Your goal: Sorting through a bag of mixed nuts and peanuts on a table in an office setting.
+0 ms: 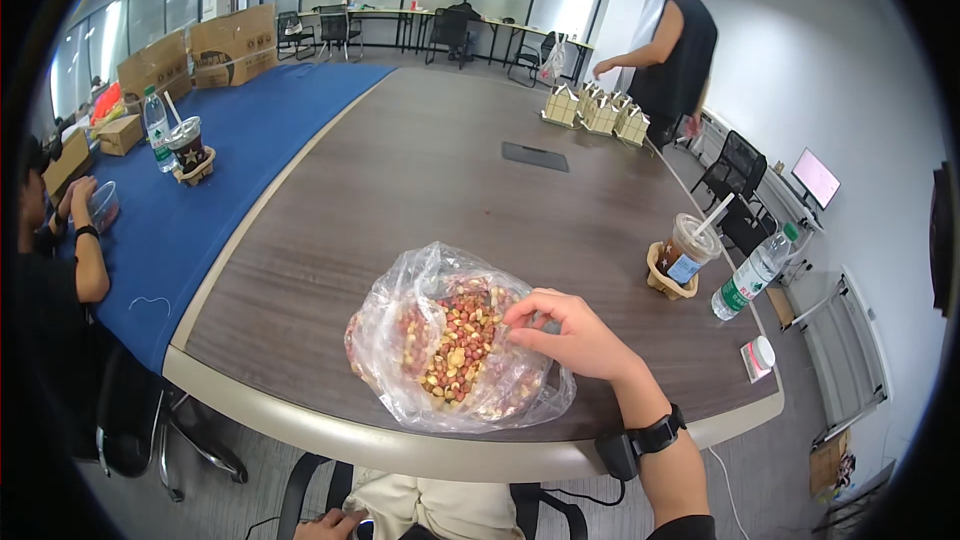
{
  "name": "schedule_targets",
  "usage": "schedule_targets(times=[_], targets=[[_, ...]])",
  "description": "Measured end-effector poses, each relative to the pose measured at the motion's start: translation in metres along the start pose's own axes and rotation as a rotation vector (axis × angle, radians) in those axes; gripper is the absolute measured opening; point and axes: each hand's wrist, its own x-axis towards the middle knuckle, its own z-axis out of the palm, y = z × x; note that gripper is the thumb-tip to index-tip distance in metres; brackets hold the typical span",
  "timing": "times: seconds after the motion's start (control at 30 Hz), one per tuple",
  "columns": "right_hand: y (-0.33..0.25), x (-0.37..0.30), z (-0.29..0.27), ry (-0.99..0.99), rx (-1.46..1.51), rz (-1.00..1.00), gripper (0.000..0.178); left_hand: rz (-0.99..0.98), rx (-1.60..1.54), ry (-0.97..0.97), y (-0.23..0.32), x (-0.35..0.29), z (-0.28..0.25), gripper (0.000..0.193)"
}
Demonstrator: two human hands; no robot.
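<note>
A clear plastic bag [395,285] lies on the brown table with its mouth spread, full of shelled peanuts [460,350], some in red skins and some pale. At the right side of its mouth is my right hand [570,335], fingers bent toward the thumb in a loose pinch; whatever lies between the tips is too small to name. My left hand [330,525] rests low by my lap, cut off by the lower edge. Its fingers curl beside a small dark object with a bright edge, whose kind I cannot make out.
To the right stand an iced drink cup [690,245] in a cardboard holder, a water bottle [755,272] and a small white tub [758,358]. Several small boxes [600,112] sit at the far end near a standing person [680,40]. Another person's hands [80,202] touch a clear bowl at left.
</note>
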Motion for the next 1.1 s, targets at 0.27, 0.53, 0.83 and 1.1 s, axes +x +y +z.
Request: schedule_targets(times=[0.27, 0.53, 0.83, 1.1], targets=[[-0.009, 0.000, 0.001, 0.009, -0.019, 0.061, 0.020, -0.049, -0.043, -0.004, -0.002, -0.003, 0.006, 0.080], [-0.005, -0.001, 0.002, 0.005, -0.016, 0.011, 0.020, -0.049, -0.177, 0.033, -0.033, -0.004, 0.035, 0.093], [-0.003, 0.000, -0.001, 0.004, -0.050, -0.007, 0.022, 0.186, 0.044, 0.048, -0.011, 0.005, 0.014, 0.093], [0.001, 0.001, 0.004, 0.019, -0.048, -0.033, 0.019, 0.080, -0.199, 0.179, -0.002, 0.023, 0.030, 0.073]])
